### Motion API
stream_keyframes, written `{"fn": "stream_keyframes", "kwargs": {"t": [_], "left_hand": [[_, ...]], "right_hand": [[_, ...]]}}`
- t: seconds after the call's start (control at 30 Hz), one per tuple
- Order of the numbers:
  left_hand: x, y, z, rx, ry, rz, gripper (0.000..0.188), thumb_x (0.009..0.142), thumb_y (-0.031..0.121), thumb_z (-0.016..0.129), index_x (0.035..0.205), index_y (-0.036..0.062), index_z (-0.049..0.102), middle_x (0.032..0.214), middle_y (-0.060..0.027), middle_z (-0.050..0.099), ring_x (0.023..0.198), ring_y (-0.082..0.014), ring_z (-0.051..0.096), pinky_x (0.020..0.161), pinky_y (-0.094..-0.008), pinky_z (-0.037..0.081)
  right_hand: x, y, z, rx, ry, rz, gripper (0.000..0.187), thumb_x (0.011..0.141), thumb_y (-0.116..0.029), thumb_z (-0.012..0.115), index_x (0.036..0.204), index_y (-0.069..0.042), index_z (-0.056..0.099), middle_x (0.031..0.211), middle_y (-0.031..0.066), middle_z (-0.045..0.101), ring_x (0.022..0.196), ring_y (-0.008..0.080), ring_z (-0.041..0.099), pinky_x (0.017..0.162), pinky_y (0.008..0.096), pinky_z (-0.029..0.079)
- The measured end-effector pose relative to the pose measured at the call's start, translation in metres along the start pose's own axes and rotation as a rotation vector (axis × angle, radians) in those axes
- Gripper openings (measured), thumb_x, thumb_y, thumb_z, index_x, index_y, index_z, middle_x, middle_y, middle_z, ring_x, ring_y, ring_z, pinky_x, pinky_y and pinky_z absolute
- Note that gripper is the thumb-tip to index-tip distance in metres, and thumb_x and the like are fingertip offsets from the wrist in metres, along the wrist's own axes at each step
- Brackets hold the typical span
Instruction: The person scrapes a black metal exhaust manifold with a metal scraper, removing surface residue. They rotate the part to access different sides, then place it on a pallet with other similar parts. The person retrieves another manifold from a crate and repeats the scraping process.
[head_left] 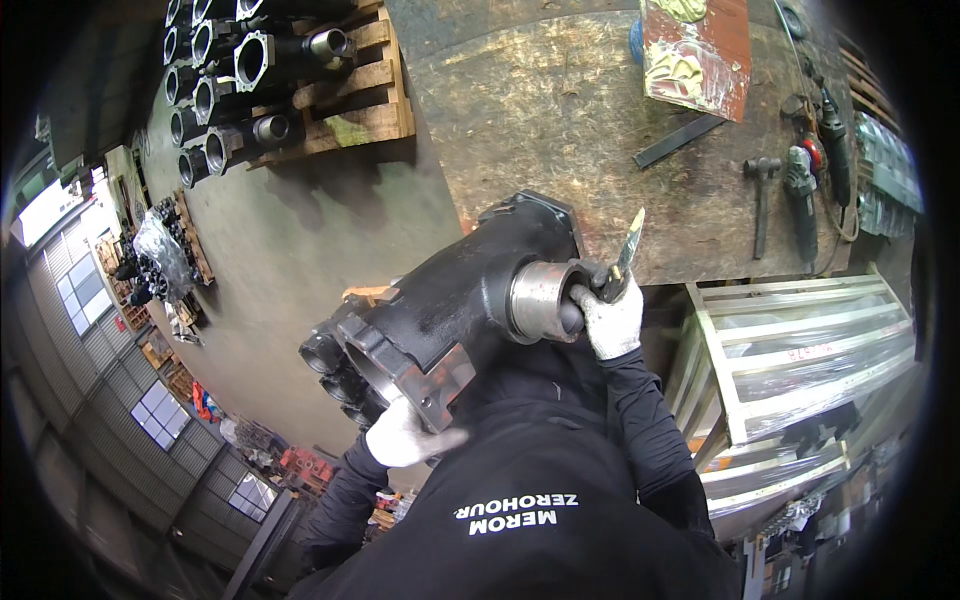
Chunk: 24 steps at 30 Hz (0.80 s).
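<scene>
A large black cast-metal pipe fitting [440, 290] lies tilted across in front of me, its far end over the worktable's near left corner. My left hand [405, 436], in a white glove, grips the lower edge of its near square flange [440, 388]; the fingertips are partly hidden. On the fitting's right side sticks out a bare machined round neck [540, 302]. My right hand [614, 318], also gloved, is at that neck's open rim and holds a putty knife [629, 250], blade pointing up and smeared with pale paste.
The worn worktable [540, 110] carries a reddish board [705, 60] with cream paste, a dark metal bar [678, 142], a hammer [762, 205] and an angle grinder [802, 200]. Similar black fittings [255, 62] stand on a pallet [370, 105] at far left. A wrapped wooden crate [800, 350] stands right.
</scene>
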<state>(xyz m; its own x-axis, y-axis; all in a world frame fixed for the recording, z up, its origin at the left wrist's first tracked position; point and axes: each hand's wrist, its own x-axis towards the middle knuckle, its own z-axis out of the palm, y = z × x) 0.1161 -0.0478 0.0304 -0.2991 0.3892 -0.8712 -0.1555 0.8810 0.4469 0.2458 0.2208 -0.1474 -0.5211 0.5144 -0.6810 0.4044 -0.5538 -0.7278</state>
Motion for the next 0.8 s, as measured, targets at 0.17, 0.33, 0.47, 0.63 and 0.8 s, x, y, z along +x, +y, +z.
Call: {"fn": "stream_keyframes", "kwargs": {"t": [0.17,0.33,0.47,0.63,0.8], "left_hand": [[0.026,0.044,-0.007,-1.446,0.381,-0.141,0.048,0.099,0.036,0.063,0.134,0.0043,0.057,0.131,-0.0123,0.065,0.119,-0.0331,0.064,0.100,-0.0490,0.054],[0.043,0.077,-0.016,-1.199,0.546,-0.347,0.026,0.088,0.006,0.064,0.114,0.0045,0.062,0.109,-0.0104,0.067,0.102,-0.0291,0.067,0.092,-0.0476,0.058],[0.040,0.089,-0.006,-1.142,0.554,-0.417,0.014,0.083,0.000,0.065,0.095,0.0058,0.061,0.090,-0.0071,0.061,0.084,-0.0241,0.064,0.078,-0.0483,0.060],[0.043,0.090,-0.022,-1.078,0.508,-0.412,0.019,0.082,-0.002,0.062,0.099,0.0053,0.060,0.093,-0.0093,0.062,0.088,-0.0279,0.065,0.079,-0.0494,0.060],[0.038,0.065,-0.053,-0.458,0.425,-0.176,0.022,0.078,-0.008,0.062,0.097,0.0014,0.066,0.094,-0.0080,0.067,0.090,-0.0204,0.066,0.083,-0.0370,0.058]], "right_hand": [[-0.004,0.003,0.001,-0.001,-0.009,0.032,0.029,0.080,0.012,0.072,0.096,-0.002,0.053,0.103,0.0074,0.069,0.100,0.0174,0.066,0.091,0.0317,0.053],[-0.002,0.006,0.004,-0.318,0.028,-0.026,0.027,0.079,0.001,0.075,0.097,-0.003,0.055,0.087,0.0151,0.068,0.086,0.0317,0.072,0.081,0.0371,0.055],[-0.003,0.004,-0.001,-0.382,0.111,-0.086,0.023,0.079,-0.003,0.071,0.099,-0.001,0.059,0.087,0.0191,0.069,0.086,0.0388,0.072,0.079,0.0404,0.055],[-0.021,0.012,0.007,-0.219,0.309,0.007,0.022,0.077,0.000,0.068,0.098,-0.001,0.062,0.087,0.0182,0.070,0.085,0.0351,0.073,0.081,0.0395,0.056],[-0.034,0.012,0.023,-0.004,0.336,-0.100,0.020,0.079,0.000,0.066,0.098,-0.002,0.061,0.083,0.0160,0.071,0.085,0.0374,0.073,0.078,0.0406,0.056]]}}
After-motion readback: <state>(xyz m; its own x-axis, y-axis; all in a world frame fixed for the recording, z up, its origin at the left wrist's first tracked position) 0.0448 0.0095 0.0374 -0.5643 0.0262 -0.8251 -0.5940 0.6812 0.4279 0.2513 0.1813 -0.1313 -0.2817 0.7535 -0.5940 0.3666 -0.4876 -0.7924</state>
